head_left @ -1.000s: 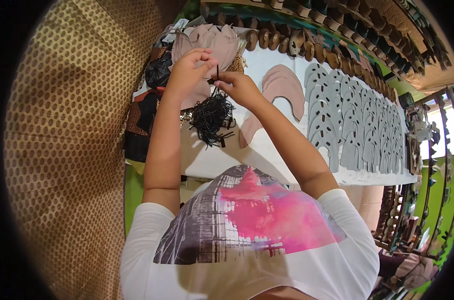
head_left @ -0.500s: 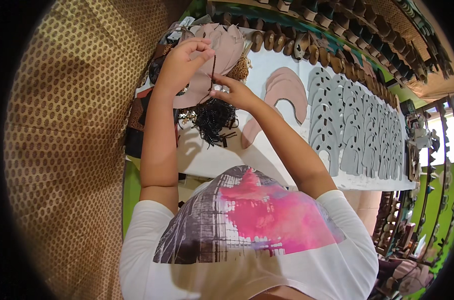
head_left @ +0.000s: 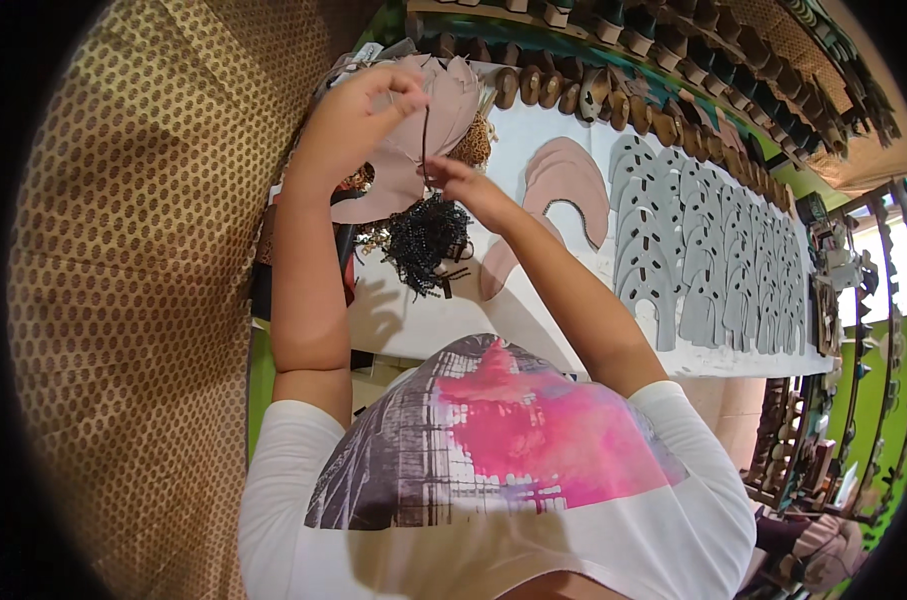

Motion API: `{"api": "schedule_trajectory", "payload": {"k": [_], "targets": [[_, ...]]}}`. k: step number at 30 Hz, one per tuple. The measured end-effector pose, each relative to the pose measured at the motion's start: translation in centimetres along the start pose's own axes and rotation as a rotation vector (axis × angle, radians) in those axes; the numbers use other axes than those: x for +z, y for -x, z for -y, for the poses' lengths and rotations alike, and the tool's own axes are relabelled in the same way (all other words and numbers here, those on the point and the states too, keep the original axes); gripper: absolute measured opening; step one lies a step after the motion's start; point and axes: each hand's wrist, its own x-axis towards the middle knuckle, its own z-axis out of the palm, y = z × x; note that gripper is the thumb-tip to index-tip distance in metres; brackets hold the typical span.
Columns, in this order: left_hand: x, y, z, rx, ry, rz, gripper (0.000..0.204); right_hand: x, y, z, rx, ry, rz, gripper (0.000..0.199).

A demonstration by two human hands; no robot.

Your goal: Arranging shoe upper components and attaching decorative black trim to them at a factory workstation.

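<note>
A thin dark beaded strand hangs almost upright over the table. My left hand pinches its upper end between thumb and fingers. Lower down, the fingertips of my right hand close around the strand's lower part. Just below my hands lies a tangled heap of black beaded strands, with several short dark pieces at its edge. Behind my hands, pink petal-shaped cut pieces are stacked, partly hidden by my left hand.
Pink curved pieces lie right of the heap on the white table. Beyond them, grey slotted cut pieces overlap in rows. Shoes line the far edge, and a patterned curtain hangs at the left.
My left hand has moved slightly left and up. The fingers of my right hand have drawn closer together on the strand, which still hangs between my hands.
</note>
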Motion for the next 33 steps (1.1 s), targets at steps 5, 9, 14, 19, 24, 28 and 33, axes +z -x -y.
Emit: {"api": "schedule_trajectory", "payload": {"k": [5, 9, 14, 19, 24, 28, 33], "targets": [[1.4, 0.6, 0.2, -0.22, 0.159, 0.303, 0.015, -1.6, 0.1, 5.5, -0.056, -0.729, 0.136, 0.052], [2.7, 0.8, 0.2, -0.228, 0.162, 0.38, 0.014, -3.7, 2.5, 6.7, 0.131, -0.556, 0.07, 0.035], [5.4, 2.7, 0.9, -0.373, 0.143, 0.444, 0.016, -5.4, 6.6, 7.2, 0.254, -0.213, -0.128, 0.026], [9.7, 5.9, 2.9, -0.305, 0.302, 0.403, 0.016, -6.2, 10.2, 5.8, 0.346, -0.027, -0.17, 0.024], [13.1, 8.9, 2.7, -0.382, 0.308, 0.392, 0.017, -6.5, 12.8, 6.0, 0.452, 0.059, -0.08, 0.021], [14.4, 11.2, 3.7, -0.415, 0.302, 0.34, 0.02, -6.1, 14.1, 5.2, 0.577, 0.003, -0.008, 0.022], [14.8, 12.4, 3.6, -0.455, 0.244, 0.36, 0.022, -4.7, 15.6, 2.9, 0.516, -0.074, 0.013, 0.023]]}}
